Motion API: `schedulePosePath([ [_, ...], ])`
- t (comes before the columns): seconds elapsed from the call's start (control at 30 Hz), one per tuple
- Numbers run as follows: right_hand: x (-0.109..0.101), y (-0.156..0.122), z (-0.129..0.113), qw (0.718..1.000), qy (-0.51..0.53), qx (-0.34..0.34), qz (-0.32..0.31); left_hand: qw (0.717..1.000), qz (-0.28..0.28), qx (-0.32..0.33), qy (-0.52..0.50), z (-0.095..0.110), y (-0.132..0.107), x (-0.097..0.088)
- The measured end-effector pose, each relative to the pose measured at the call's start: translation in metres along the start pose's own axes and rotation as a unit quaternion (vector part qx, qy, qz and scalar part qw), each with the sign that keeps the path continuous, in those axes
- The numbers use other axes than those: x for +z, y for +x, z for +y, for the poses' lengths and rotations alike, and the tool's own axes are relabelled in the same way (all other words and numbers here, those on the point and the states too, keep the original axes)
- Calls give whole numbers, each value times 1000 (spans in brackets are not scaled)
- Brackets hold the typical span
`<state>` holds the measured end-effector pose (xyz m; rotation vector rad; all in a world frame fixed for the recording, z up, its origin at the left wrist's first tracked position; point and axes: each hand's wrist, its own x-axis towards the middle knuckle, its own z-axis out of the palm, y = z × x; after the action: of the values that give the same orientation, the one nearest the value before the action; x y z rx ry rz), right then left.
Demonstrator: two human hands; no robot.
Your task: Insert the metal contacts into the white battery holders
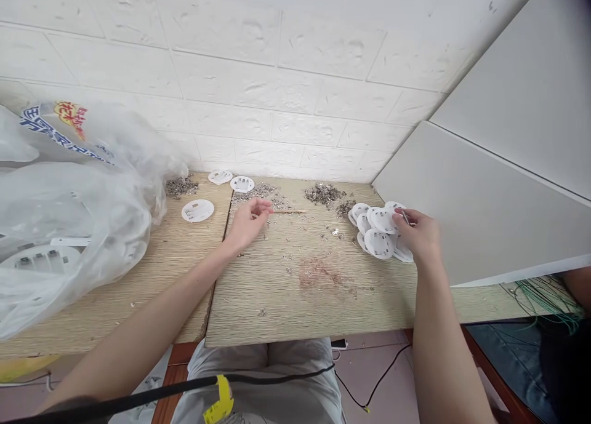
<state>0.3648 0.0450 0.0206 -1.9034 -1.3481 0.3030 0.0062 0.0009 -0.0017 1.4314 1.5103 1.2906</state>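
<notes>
My left hand (248, 220) rests on the wooden table (286, 295) with its fingertips pinched around the end of a thin wooden stick (289, 212) that points right. Just beyond it lies a heap of small metal clips (258, 193). My right hand (419, 232) is closed on a small metal piece (405, 216) and sits over a pile of white round plastic discs (378, 230) at the table's right. Loose clips are scattered on the wood between both hands.
A large clear plastic bag (69, 215) holding more white parts fills the left. Single discs (197, 210) lie near the wall, with other clip heaps (323, 193). A grey panel (484, 208) stands at the right; green wires (545, 298) lie beyond it.
</notes>
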Motion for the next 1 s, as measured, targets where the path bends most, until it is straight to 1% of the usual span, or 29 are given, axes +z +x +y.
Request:
schedulePosePath([
  [0.1, 0, -5, 0, 999, -10, 7, 34, 997, 24, 11, 75, 5, 0, -4],
  [0.17, -3, -10, -4, 996, -12, -11, 84, 989, 47, 19, 141, 7, 2, -10],
  [0.23, -7, -17, -15, 988, 7, -55, 141, 971, 75, 38, 223, 8, 5, -19],
  [0.27, -8, -20, -22, 983, 23, -83, 160, 959, 89, 48, 265, 7, 8, -24],
  [0.3, -9, -25, -31, 979, 42, -107, 170, 945, 104, 54, 305, 6, 10, -30],
  [0.33, -9, -29, -41, 975, 61, -130, 168, 932, 119, 47, 339, 5, 13, -36],
  [0.4, -1, -38, -62, 975, 92, -161, 120, 912, 139, 3, 386, 1, 17, -46],
  [0.47, 14, -46, -82, 976, 84, -202, 18, 900, 150, -36, 407, -3, 20, -55],
  [0.5, 24, -50, -91, 968, 71, -237, -34, 897, 153, -48, 412, -5, 21, -58],
  [0.53, 36, -54, -99, 957, 48, -273, -89, 895, 153, -56, 414, -8, 23, -62],
  [0.6, 60, -59, -112, 924, -8, -333, -191, 892, 157, -69, 418, -12, 25, -68],
  [0.67, 81, -60, -122, 892, -69, -365, -259, 889, 163, -83, 420, -17, 26, -75],
  [0.7, 89, -60, -125, 882, -95, -371, -275, 888, 164, -87, 420, -18, 27, -79],
  [0.73, 96, -59, -127, 880, -115, -368, -277, 887, 165, -95, 421, -20, 27, -83],
  [0.8, 105, -57, -128, 888, -138, -354, -261, 883, 158, -112, 427, -20, 28, -88],
  [0.9, 108, -52, -122, 902, -123, -331, -249, 881, 136, -137, 432, -19, 27, -92],
  [1.0, 105, -48, -112, 918, -72, -302, -246, 892, 124, -129, 415, -19, 26, -92],
])
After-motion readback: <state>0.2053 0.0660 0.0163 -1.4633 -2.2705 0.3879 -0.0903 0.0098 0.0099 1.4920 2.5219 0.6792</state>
